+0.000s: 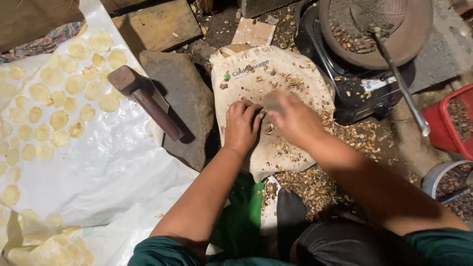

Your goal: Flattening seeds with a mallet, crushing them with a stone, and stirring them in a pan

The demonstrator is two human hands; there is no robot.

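My left hand [241, 125] rests with curled fingers on a beige cloth bag [295, 79] spread on the ground. Pressed close beside it, my right hand [293, 120] is blurred and its fingers pinch something small between the two hands; what it holds is unclear. Broken shell bits [288, 150] litter the cloth around both hands. A wooden mallet [145, 101] lies on a flat dark stone [189, 106] to the left of my left hand.
A white plastic sheet [108, 162] on the left carries several flattened pale yellow discs [59, 120]. A dark pan [394, 29] of roasted seeds with a long-handled skimmer [401, 83] sits on a black stove [354, 93]. A red basket [451, 123] stands right.
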